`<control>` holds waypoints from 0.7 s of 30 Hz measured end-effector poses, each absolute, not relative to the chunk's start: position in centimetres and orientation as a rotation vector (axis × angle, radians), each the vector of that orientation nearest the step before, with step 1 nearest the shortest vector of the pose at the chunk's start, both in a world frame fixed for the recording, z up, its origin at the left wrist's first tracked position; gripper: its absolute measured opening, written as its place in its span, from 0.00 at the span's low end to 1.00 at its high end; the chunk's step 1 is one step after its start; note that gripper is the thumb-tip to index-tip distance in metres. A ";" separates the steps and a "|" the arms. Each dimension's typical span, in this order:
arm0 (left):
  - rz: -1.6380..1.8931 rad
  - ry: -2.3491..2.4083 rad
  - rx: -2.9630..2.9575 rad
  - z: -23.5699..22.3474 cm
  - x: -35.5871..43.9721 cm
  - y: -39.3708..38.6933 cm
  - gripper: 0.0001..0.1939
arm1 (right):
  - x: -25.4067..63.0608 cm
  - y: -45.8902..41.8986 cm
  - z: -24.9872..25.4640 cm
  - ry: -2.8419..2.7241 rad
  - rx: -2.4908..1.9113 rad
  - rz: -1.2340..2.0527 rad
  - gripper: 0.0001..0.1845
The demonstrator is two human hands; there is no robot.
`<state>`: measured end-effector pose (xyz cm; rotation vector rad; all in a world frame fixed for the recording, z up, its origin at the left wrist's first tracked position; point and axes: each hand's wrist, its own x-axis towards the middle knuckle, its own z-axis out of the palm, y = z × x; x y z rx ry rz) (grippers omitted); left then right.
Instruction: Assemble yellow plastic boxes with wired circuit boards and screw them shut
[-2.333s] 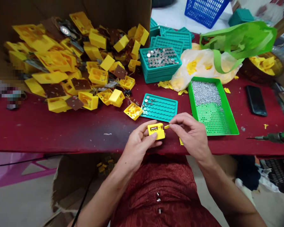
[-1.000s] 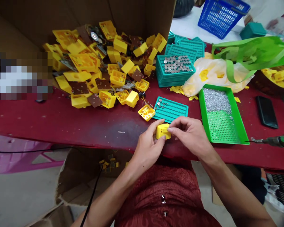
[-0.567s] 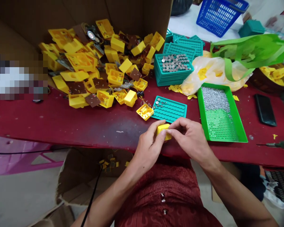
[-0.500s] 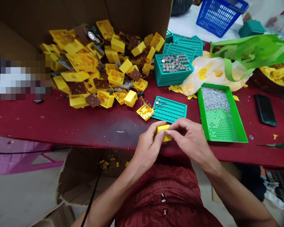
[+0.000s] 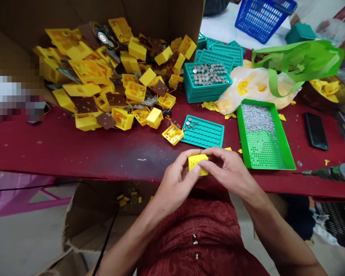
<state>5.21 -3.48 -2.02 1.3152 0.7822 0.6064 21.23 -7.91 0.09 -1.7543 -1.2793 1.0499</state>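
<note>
The person's left hand [image 5: 176, 180] and right hand [image 5: 230, 172] meet just over the near edge of the dark red worktop [image 5: 74, 157]. Between them sits a small yellow plastic case [image 5: 197, 164], a squared, matte block. The fingers [image 5: 203, 165] of both hands are together and clamped on it from either side, with the left thumb across its near face.

Just beyond the hands lies a teal moulded tray [image 5: 209, 136], its rows of round dimples holding a few silver button cells [image 5: 190, 124] at the left end. An open yellow case [image 5: 173, 134] with thin wires sits touching-close to that tray's left side.

Farther left, a loose heap of yellow cases [image 5: 103, 86] and brown board squares spills from a cardboard box [image 5: 161, 15]. On the far side stand stacked teal trays [image 5: 194, 92], the top one loaded with silver discs [image 5: 208, 73].

To the right, a bright green tray [image 5: 248, 163] holds fine silver pieces [image 5: 258, 119] in its far half, over a perforated floor. Beyond it lie a crumpled translucent plastic bag [image 5: 255, 90] and a green woven bag [image 5: 299, 61]. A black phone [image 5: 315, 131] and a drill [image 5: 339, 173] rest at the right.
</note>
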 end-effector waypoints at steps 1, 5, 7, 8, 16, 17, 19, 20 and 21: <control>0.578 0.776 1.339 -2.2 5.1 -3.6 0.19 | 21.2 -8.1 0.0 -1.257 -1.756 1.074 0.11; 0.555 0.810 1.442 -2.5 5.1 -4.2 0.19 | 20.8 -8.9 0.2 -1.278 -1.789 1.002 0.09; 0.569 0.829 1.461 -2.4 5.2 -4.5 0.19 | 20.7 -9.2 0.3 -1.313 -1.820 0.918 0.08; 0.577 0.835 1.467 -2.4 5.3 -4.6 0.19 | 20.7 -9.2 0.3 -1.324 -1.834 0.883 0.08; 0.554 0.799 1.364 -1.4 6.9 -4.5 0.21 | 20.6 -11.1 1.1 -1.227 -1.869 0.730 0.14; 0.544 0.800 1.295 -1.3 7.1 -4.4 0.21 | 21.0 -12.0 1.7 -1.177 -1.874 0.626 0.17; 0.511 0.835 1.164 -1.1 7.5 -4.0 0.24 | 22.2 -14.2 3.0 -0.998 -1.832 0.201 0.14; 0.504 0.866 1.123 -1.1 7.7 -3.8 0.25 | 23.2 -15.3 3.6 -0.885 -1.759 -0.112 0.08; 0.494 0.886 1.098 -1.2 7.9 -3.7 0.27 | 24.3 -16.2 4.3 -0.745 -1.626 -0.479 0.04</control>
